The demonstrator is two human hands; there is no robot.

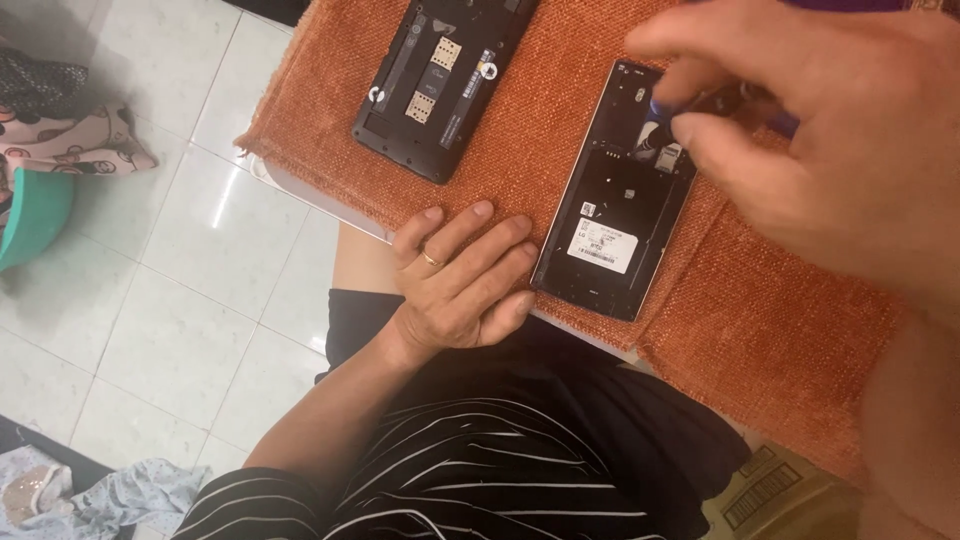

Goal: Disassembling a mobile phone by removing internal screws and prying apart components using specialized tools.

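Observation:
A black phone with its back cover off [615, 215] lies on an orange cloth [560, 90], a white label on its inner face. My left hand [462, 278], a ring on one finger, rests flat on the cloth with its fingertips against the phone's left edge. My right hand [820, 150] hovers over the phone's upper end, fingers pinched on a small dark tool with a blue part [668, 118] whose tip touches the phone near the top.
A second opened black phone [440, 75] lies further up the cloth. Pale floor tiles [170, 260] spread to the left, with fabric, a teal bowl [30, 220] and a cardboard box [780, 490] at the bottom right.

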